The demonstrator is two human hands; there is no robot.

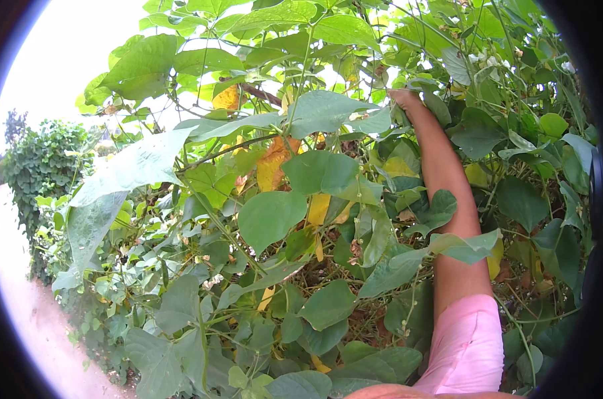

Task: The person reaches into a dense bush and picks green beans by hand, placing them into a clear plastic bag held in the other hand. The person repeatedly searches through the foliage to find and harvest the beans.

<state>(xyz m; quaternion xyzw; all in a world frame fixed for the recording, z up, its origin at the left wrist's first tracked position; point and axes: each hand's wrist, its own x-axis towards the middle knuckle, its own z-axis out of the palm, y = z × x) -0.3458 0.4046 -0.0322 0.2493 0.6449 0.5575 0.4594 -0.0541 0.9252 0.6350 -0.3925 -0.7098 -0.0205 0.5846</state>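
My right arm, in a pink sleeve point(467, 342), reaches up into a dense climbing bean-like vine. High among the stems is my right hand point(405, 100), bent at the wrist, with leaves around it. Its fingers are mostly covered by foliage, so whether they hold anything is hidden. A broad green leaf point(338, 113) hangs just left of the hand, and another leaf point(438, 106) lies against the wrist. Lower leaves point(464, 246) cross in front of the forearm. My left hand is not in view; a thin strip of skin shows at the bottom edge.
Yellowed leaves point(273, 163) and a brown woody stem point(231, 147) stand among the greenery left of my arm. Small white blossoms point(491, 61) show at the upper right. A pale dirt path point(28, 279) runs along the left, beside a leafy bush point(45, 176).
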